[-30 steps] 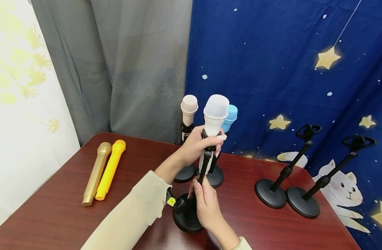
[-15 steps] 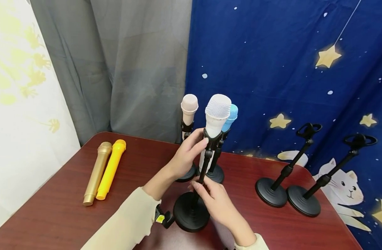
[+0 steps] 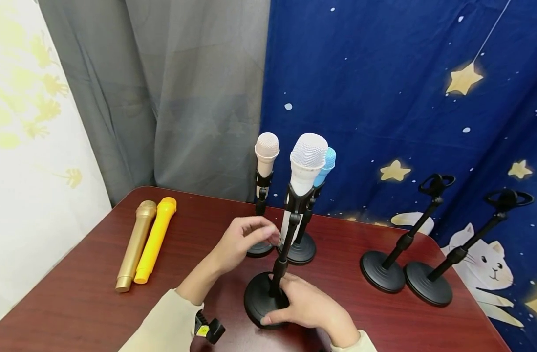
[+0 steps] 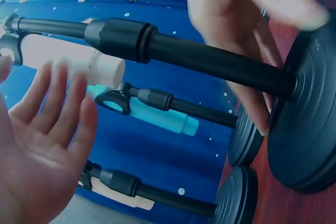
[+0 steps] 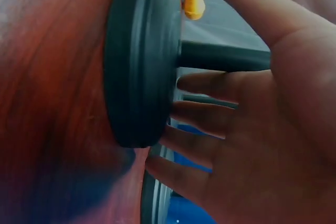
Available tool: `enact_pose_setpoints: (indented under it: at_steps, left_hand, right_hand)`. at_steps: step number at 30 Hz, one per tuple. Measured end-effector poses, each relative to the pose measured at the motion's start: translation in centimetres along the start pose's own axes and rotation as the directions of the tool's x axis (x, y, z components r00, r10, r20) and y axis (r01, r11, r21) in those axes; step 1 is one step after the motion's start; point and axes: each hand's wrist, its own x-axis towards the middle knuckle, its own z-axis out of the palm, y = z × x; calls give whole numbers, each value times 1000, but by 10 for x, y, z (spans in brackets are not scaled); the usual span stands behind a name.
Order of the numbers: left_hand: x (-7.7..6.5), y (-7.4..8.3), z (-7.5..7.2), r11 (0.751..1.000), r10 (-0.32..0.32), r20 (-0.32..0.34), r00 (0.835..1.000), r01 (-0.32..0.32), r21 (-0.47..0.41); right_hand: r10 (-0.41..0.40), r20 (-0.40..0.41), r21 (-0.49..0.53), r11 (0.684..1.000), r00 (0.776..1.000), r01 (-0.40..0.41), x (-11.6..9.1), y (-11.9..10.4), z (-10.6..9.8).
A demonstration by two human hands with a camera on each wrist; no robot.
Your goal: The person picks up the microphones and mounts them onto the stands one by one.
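Note:
A white microphone (image 3: pixel 309 159) sits in the clip of a black stand (image 3: pixel 280 266), whose round base (image 3: pixel 256 300) is on the table. My left hand (image 3: pixel 239 244) hovers left of the pole with loosely bent fingers and holds nothing; the left wrist view shows its palm beside the white microphone's handle. My right hand (image 3: pixel 312 308) rests at the right side of the base. Its thumb lies near the front rim, and its fingers (image 5: pixel 202 116) reach out fairly straight to the base in the right wrist view. Behind stand a pale pink microphone (image 3: pixel 266 151) and a blue microphone (image 3: pixel 325 166), each on a stand.
On the left of the red-brown table (image 3: pixel 198 215) lie a gold microphone (image 3: pixel 136 244) and a yellow microphone (image 3: pixel 156 239). Two black stands without microphones (image 3: pixel 393 254) (image 3: pixel 444 269) are at the right. Grey and blue curtains (image 3: pixel 206 98) hang behind.
My left hand has let go of the stand's top by the white microphone and moved down and left. My right hand has slid from the pole down to the base.

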Motion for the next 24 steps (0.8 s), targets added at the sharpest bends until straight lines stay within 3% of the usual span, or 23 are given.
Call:
enact_pose_setpoints:
  at_steps: [4, 8, 11, 18, 24]
  left_hand:
    - [-7, -3, 5, 994, -61, 156, 986, 75, -81]
    - [-7, -4, 11, 976, -119, 299, 947, 167, -140]
    - [-8, -5, 14, 973, -154, 328, 932, 201, -114]
    - [-8, -8, 12, 981, -147, 383, 912, 184, -62]
    - [-10, -12, 9, 973, -200, 402, 894, 231, -29]
  right_hand:
    - [5, 8, -70, 998, 1000, -4, -1, -1, 4]
    - [40, 4, -169, 985, 999, -39, -1, -1, 7]
    - [49, 3, -211, 976, 999, -47, -1, -1, 9]
    - [53, -16, -245, 968, 998, -56, -1, -1, 9]
    - [63, -27, -243, 968, 998, -68, -1, 0, 11]
